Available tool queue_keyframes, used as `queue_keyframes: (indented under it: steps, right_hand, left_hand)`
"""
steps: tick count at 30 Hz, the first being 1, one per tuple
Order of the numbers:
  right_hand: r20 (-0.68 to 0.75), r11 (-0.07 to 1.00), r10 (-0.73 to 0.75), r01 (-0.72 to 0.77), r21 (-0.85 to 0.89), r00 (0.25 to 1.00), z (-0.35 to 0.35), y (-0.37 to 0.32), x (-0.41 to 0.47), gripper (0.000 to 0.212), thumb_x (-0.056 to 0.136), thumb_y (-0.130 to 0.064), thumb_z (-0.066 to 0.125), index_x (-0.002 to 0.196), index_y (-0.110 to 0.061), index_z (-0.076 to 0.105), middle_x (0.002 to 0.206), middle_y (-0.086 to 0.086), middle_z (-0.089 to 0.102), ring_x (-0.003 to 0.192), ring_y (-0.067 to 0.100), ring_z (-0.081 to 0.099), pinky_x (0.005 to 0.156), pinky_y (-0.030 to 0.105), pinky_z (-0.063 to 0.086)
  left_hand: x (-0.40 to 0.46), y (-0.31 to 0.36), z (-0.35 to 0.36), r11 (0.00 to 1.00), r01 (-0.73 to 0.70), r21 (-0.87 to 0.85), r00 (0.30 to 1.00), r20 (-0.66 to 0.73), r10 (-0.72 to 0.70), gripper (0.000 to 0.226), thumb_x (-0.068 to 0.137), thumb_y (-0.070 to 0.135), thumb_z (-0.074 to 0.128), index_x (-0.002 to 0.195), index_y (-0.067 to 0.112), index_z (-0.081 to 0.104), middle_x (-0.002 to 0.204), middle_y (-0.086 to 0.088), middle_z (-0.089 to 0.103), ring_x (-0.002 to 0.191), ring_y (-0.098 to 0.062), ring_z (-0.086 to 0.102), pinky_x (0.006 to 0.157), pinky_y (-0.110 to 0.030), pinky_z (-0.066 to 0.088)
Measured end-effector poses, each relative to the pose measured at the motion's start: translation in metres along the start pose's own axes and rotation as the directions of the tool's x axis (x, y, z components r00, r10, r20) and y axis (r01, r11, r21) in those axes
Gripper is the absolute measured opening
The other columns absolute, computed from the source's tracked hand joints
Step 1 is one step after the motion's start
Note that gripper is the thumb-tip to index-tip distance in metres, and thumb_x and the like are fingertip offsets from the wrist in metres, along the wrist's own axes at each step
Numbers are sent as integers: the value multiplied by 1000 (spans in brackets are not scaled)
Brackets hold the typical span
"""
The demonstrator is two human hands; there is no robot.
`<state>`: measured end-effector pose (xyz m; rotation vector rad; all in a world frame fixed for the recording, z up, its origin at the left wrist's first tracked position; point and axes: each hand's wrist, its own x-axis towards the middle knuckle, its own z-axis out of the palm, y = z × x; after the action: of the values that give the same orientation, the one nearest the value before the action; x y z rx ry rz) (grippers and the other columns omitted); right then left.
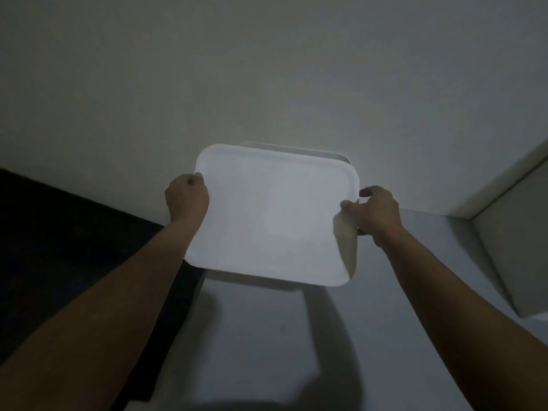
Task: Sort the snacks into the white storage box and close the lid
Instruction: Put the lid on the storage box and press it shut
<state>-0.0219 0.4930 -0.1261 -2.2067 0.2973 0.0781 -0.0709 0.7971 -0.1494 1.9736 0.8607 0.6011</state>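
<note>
A white rectangular lid [272, 215] with rounded corners fills the middle of the head view, held by both hands. My left hand [186, 195] grips its left edge with curled fingers. My right hand [375, 210] grips its right edge, thumb on top. The white storage box [296, 149] sits beneath the lid against the wall; only a strip of its far rim shows above the lid's back edge, and a bit of its right side [348, 250] below my right hand. The lid sits shifted toward me over the box. No snacks are visible.
The box stands on a pale floor [267, 336] by a light wall [267, 69]. A dark mat or surface [59, 247] lies to the left. A white ledge or furniture edge [510, 232] juts in at the right. The scene is dim.
</note>
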Motion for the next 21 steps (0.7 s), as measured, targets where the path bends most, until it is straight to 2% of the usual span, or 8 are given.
queue_keyframes:
  steps: [2,4,9,13,17,21]
  right_hand:
    - [-59,999,5,-3,34,998,-5,-7,15,49,73,-20,77,117,-14,55,108,11,61,83,32,68,74,49,60]
    - [-95,999,11,-6,43,995,-8,-14,29,46,70,-14,76,113,-13,60,108,13,64,88,32,68,77,49,59]
    - [-123,1000,-9,11,17,992,-10,-27,58,32,69,-6,74,101,-6,73,97,15,70,84,33,68,76,46,60]
    - [-140,1000,-16,14,-12,990,-4,-32,81,28,67,-11,79,94,-7,76,93,15,73,81,32,70,77,44,60]
    - [-148,993,-48,31,-118,988,2,-34,101,17,73,-12,74,89,-7,77,89,15,73,85,31,69,80,36,58]
    - [-151,984,-64,37,-171,986,12,-32,119,13,81,-11,66,84,-4,77,84,16,73,81,32,68,79,35,58]
  left_hand:
    - [12,15,5,1000,13,5,999,32,-13,29,92,14,46,112,-1,61,113,-15,63,103,-31,60,75,-28,40]
    - [22,26,10,1000,5,10,998,60,-6,34,87,6,48,118,3,60,118,-13,63,104,-29,60,74,-26,40]
    - [45,40,27,999,-12,35,993,114,8,31,78,-3,49,98,4,72,93,-12,68,85,-29,64,69,-25,43]
    - [63,42,40,991,-57,123,986,161,37,20,71,-7,47,69,3,64,68,-12,55,66,-24,55,58,-29,39]
    - [77,44,55,982,-93,165,985,158,66,21,71,-8,49,75,-6,69,78,-21,69,75,-34,64,67,-41,53]
    - [89,44,71,973,-107,207,985,157,75,23,70,-8,49,77,-5,71,80,-22,69,77,-36,66,68,-38,53]
